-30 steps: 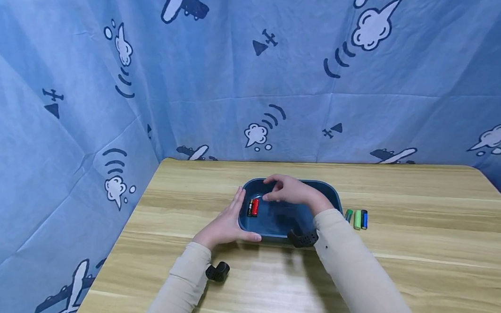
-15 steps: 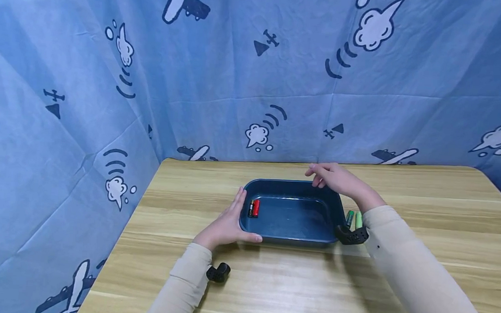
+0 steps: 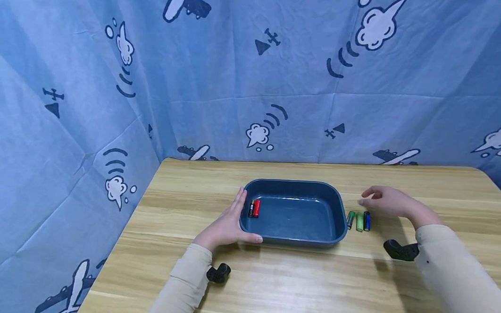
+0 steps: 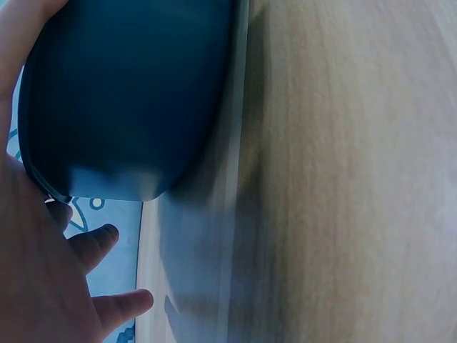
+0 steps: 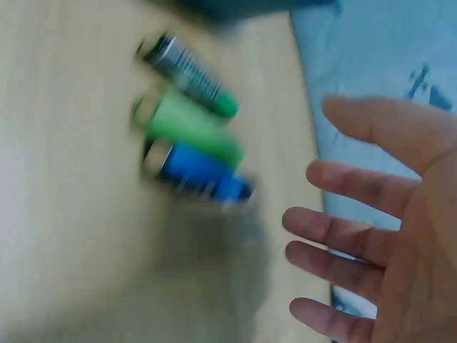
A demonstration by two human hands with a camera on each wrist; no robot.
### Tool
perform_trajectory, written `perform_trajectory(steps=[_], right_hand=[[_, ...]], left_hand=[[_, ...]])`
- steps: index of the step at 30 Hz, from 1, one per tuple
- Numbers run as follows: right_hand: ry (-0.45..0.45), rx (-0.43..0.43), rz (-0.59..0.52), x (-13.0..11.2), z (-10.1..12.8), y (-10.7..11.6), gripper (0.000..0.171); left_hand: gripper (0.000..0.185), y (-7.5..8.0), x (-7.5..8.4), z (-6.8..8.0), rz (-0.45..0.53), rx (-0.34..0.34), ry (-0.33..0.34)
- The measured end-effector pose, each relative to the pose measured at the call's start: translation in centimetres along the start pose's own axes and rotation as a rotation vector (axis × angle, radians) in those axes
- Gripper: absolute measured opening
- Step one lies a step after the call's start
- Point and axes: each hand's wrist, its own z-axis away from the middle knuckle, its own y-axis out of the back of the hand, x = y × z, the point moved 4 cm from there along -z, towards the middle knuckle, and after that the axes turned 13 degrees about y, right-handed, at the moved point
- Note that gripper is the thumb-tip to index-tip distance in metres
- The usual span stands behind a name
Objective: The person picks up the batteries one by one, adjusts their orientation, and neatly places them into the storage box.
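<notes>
1. Batteries are the work in hand, and the largest thing is the wooden table (image 3: 312, 282) that everything sits on.
2. A dark blue tray (image 3: 293, 232) lies mid-table; the left hand (image 3: 225, 226) rests flat against its left wall, fingers straight.
3. The right hand (image 3: 390, 201), fingers relaxed and holding nothing, hovers just beside the loose batteries.
4. Three batteries (image 3: 359, 220) lie side by side right of the tray; two batteries (image 3: 254, 207) already lie inside it.
5. Judged step: reaching for another; the next move calls for pinching one cleanly.
</notes>
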Motion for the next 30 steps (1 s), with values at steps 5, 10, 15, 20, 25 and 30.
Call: perform_trajectory(steps=[5, 10, 15, 20, 25, 30], right_hand=[[0.066, -0.021, -0.033, 2.0, 1.6, -1.0, 0.060], [0.121, 0.024, -0.002, 2.0, 2.4, -1.6, 0.060], [0.128, 0.051, 0.049, 2.0, 2.8, -2.1, 0.062], [0.092, 0.060, 0.113, 1.9, 2.7, -2.5, 0.068], [0.058, 0.067, 0.148, 1.9, 2.6, -2.7, 0.070], [0.046, 0.080, 0.176, 1.8, 2.5, -2.9, 0.069]], left_hand=[[0.129, 0.0, 0.0, -0.1, -0.008, 0.001, -0.003], [0.129, 0.1, 0.0, -0.1, -0.013, 0.004, -0.005], [0.129, 0.1, 0.0, -0.1, -0.011, 0.005, -0.004], [0.129, 0.0, -0.1, -0.1, -0.006, 0.002, 0.004], [0.128, 0.0, 0.0, -0.1, -0.001, 0.002, 0.003], [0.128, 0.0, 0.0, 0.0, 0.001, -0.001, 0.002]])
